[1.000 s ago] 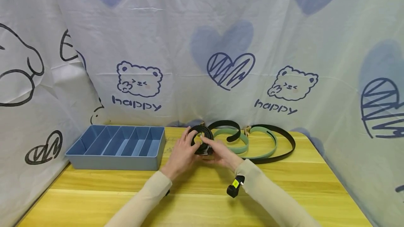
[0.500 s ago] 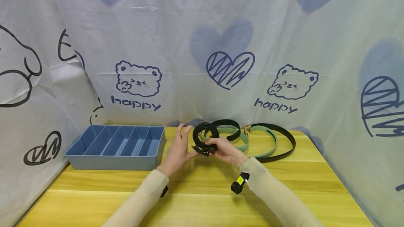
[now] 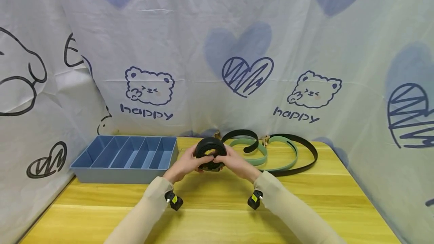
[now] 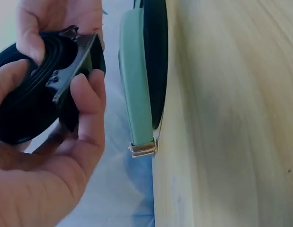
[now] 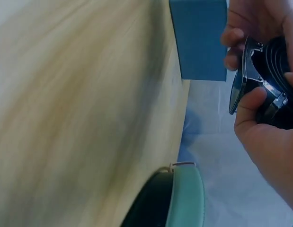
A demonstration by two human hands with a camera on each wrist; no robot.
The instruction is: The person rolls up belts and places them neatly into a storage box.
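A black belt, wound into a tight coil, is held up above the table between both hands. The left hand grips its left side, and the right hand its right side, with the thumbs meeting near the coil's open middle. Close up in the left wrist view, fingers curl round the belt's dark metal buckle at the outside of the roll. From the right wrist the same shiny buckle plate shows, the right fingers pressing by its lower end and the left hand at its upper end.
Left on the wooden table stands a blue divided box with several compartments. Behind and right of the hands lie loosely looped belts, black outside and green inside, with gold buckles. A printed cloth hangs behind.
Half a second ago the left hand was spread beside the coil while the right held it; now both hold it. The coil has shifted slightly left and down and tipped.
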